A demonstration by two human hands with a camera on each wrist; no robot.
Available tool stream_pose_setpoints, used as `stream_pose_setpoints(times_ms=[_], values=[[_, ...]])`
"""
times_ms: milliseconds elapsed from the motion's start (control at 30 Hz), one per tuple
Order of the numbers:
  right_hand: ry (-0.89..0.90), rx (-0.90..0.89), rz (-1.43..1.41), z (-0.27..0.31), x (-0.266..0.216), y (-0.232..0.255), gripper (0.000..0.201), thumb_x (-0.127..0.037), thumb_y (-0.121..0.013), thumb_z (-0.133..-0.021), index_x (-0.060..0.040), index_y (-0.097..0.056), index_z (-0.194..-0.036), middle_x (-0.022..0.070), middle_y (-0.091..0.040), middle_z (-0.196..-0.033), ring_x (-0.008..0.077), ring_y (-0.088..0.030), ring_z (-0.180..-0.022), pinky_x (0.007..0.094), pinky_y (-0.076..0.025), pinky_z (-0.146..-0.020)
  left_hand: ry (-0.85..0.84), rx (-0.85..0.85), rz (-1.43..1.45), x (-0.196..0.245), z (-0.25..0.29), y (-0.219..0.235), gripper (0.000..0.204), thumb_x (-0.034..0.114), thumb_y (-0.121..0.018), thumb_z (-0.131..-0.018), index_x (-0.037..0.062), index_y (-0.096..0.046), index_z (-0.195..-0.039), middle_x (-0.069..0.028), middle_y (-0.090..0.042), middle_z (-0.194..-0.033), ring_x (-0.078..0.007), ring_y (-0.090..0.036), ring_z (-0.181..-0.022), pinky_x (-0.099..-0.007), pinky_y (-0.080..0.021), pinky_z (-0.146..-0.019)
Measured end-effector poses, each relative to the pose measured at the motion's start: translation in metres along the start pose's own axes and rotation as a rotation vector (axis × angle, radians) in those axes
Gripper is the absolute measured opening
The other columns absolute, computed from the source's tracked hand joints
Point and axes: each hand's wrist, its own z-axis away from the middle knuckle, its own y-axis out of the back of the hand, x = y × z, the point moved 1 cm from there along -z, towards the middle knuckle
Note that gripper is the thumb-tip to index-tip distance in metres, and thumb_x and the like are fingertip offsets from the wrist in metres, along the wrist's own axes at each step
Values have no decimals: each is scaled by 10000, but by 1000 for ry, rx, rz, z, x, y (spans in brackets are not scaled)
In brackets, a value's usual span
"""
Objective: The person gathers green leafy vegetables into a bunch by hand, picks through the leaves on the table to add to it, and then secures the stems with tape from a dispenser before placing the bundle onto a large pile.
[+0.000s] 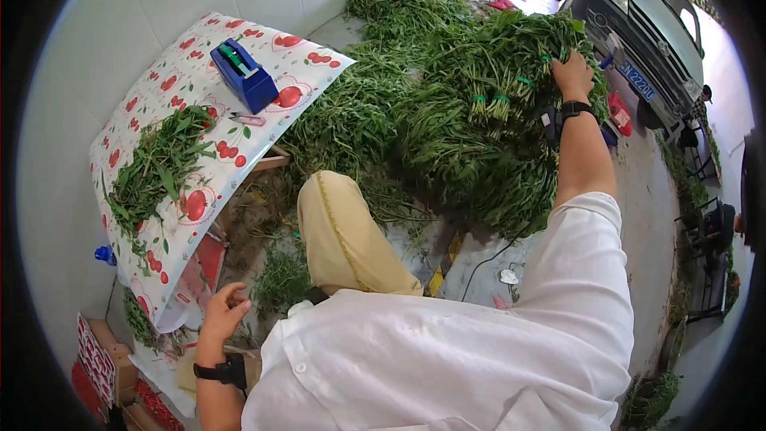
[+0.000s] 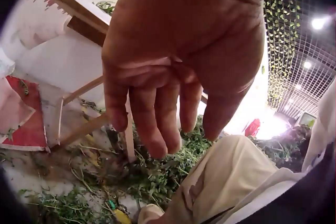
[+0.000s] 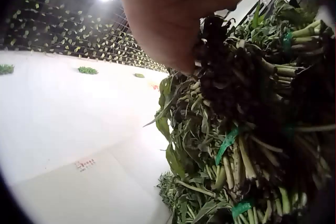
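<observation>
In the head view my right hand (image 1: 573, 77) reaches to the far right top of a tall pile of leafy green bundles (image 1: 479, 144). Its fingers curl down over a bundle of leafy greens (image 3: 223, 50), and the leaves hide the fingertips. Green tape (image 3: 227, 145) binds the cut stems of the bundles just below that hand. Low beside the table, my left hand (image 1: 226, 311) hangs in the air with loosely bent fingers and nothing in them. The left wrist view shows its palm (image 2: 178, 40) bare, above the littered floor.
A table with a cherry-print cover (image 1: 171, 80) holds a blue tape dispenser (image 1: 243, 76), a small pink-handled cutter (image 1: 248, 119) and loose greens (image 1: 163, 160). Untied greens (image 1: 343, 120) lie heaped between table and pile. A parked vehicle (image 1: 638, 40) stands behind the pile.
</observation>
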Motion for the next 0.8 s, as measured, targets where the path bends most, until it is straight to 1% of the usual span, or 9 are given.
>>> stream_pose_setpoints(times_ms=[67, 100, 200, 267, 433, 533, 633, 733, 800], values=[[-25, 127, 6, 6, -5, 6, 581, -424, -555, -790, -154, -422, -1286, 79, -381, -1349, 331, -354, -1219, 492, -310, -978, -32, 15, -10, 16, 3, 3, 369, 57, -640, -746, 2, -538, -1096, -47, -605, -841, -102, -539, -710, -246, -445, -632], [19, 259, -7, 8, -8, 3, 551, -412, -576, -777, -149, -466, -1249, 87, -417, -1318, 299, -371, -1212, 454, -298, -990, -69, 25, 9, 19, 2, 6, 364, 65, -639, -750, 4, -539, -1094, -43, -604, -842, -101, -539, -716, -245, -444, -638], [293, 440, -170, 12, -38, 4, 513, -382, -587, -764, -124, -509, -1200, 116, -448, -1275, 307, -373, -1195, 436, -284, -1001, -154, 65, 96, 24, 4, 19, 342, 87, -632, -766, 13, -543, -1088, -32, -600, -843, -98, -541, -739, -244, -444, -664], [548, 542, -361, 27, -78, 10, 412, -255, -617, -747, -107, -555, -1127, 107, -526, -1177, 289, -459, -1100, 385, -314, -975, -197, 113, 184, 29, 4, 32, 317, 88, -618, -782, 10, -544, -1080, -34, -597, -839, -107, -550, -756, -250, -449, -690], [1005, 289, -864, 146, -211, 80, 340, -101, -592, -754, -61, -564, -1090, 118, -537, -1146, 287, -477, -1098, 385, -363, -942, -308, 263, 474, 36, 12, 61, 252, 77, -589, -816, -25, -562, -1044, -63, -606, -828, -135, -574, -764, -275, -472, -707], [1281, 54, -1091, 233, -277, 130, 340, -35, -596, -730, -41, -570, -1069, 129, -535, -1140, 292, -500, -1081, 374, -395, -912, -339, 399, 672, 33, 21, 77, 223, 95, -590, -824, -18, -569, -1015, -71, -597, -802, -156, -569, -718, -289, -473, -684], [1471, -143, -1228, 310, -328, 169, 337, 25, -605, -700, -29, -581, -1032, 138, -537, -1119, 292, -524, -1043, 354, -407, -895, -445, 461, 1029, 18, 23, 101, 172, 82, -561, -843, -2, -586, -990, -68, -595, -770, -161, -571, -691, -297, -474, -652], [1635, -341, -1345, 372, -369, 194, 316, 30, -608, -706, -22, -580, -1016, 145, -538, -1100, 295, -527, -1026, 346, -416, -877, -595, 498, 1146, 5, 23, 128, 150, 72, -541, -854, 8, -594, -978, -68, -597, -753, -161, -573, -679, -295, -477, -635], [1695, -465, -1404, 409, -395, 200, 284, 2, -602, -733, -25, -578, -1015, 139, -541, -1085, 298, -527, -1019, 349, -427, -856, -614, 495, 1198, -8, 24, 137, 139, 62, -540, -850, 13, -597, -968, -61, -596, -745, -148, -561, -670, -278, -473, -633]])
